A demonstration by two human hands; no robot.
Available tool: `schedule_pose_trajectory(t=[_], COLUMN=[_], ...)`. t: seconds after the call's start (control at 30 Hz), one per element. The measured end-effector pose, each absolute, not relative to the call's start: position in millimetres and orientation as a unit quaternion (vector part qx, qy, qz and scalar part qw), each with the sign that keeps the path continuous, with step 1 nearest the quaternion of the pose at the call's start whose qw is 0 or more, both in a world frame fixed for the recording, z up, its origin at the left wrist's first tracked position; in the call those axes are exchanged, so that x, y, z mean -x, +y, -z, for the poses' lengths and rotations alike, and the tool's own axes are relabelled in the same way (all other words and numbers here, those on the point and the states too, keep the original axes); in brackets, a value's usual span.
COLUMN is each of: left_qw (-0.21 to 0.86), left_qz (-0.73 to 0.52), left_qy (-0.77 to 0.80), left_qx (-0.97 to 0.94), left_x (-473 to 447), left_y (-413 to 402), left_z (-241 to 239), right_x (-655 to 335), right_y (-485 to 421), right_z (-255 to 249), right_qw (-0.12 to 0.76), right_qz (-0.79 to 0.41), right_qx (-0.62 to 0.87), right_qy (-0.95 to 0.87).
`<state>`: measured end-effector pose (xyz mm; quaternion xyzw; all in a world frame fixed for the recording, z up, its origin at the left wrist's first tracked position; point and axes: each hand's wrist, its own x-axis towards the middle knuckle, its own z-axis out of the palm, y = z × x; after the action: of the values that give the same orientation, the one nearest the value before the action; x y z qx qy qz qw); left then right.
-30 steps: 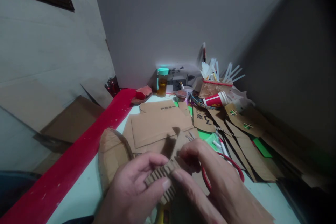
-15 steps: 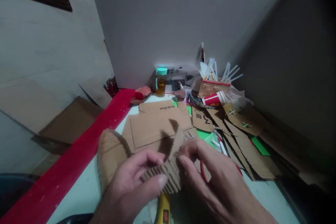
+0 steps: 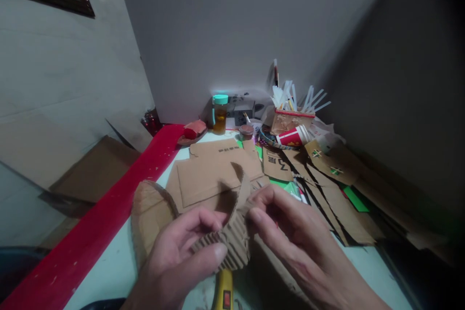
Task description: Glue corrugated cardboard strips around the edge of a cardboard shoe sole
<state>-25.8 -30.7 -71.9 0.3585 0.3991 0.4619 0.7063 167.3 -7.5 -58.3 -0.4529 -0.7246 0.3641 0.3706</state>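
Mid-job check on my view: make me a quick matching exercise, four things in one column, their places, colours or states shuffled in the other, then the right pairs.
Things
1. Ribbed cardboard piece
2. Tool
3. Bottle
4. Stacked cups

Descriptions
A. Upright, turquoise lid
B. Red and white, lying tipped over
C. Held by left hand and right hand
D. Yellow with a red patch

Pairs: 1-C, 2-D, 3-A, 4-B

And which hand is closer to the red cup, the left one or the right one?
Right. The right hand is nearly straight in front of the red cup, on the camera's side; the left hand is farther away, off to the left.
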Motion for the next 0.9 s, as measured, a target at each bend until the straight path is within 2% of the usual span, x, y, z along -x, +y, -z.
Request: schedule_pose_trajectory(t=[0.6, 0.9], left_qw=[0.704, 0.705], left_qz=[-0.474, -0.459], left_qy=[0.387, 0.372], left_qx=[-0.361, -0.393], left_x=[28.6, 31.8], left_y=[-28.5, -25.7], left_z=[81.7, 87.8], right_x=[-166.0, -166.5], right_y=[-4.9, -1.2], right_z=[57.9, 56.5], right_qw=[0.456, 0.451], right_qz=[-0.470, -0.521], right_qx=[0.432, 0.427], right_qy=[-0.620, -0.585])
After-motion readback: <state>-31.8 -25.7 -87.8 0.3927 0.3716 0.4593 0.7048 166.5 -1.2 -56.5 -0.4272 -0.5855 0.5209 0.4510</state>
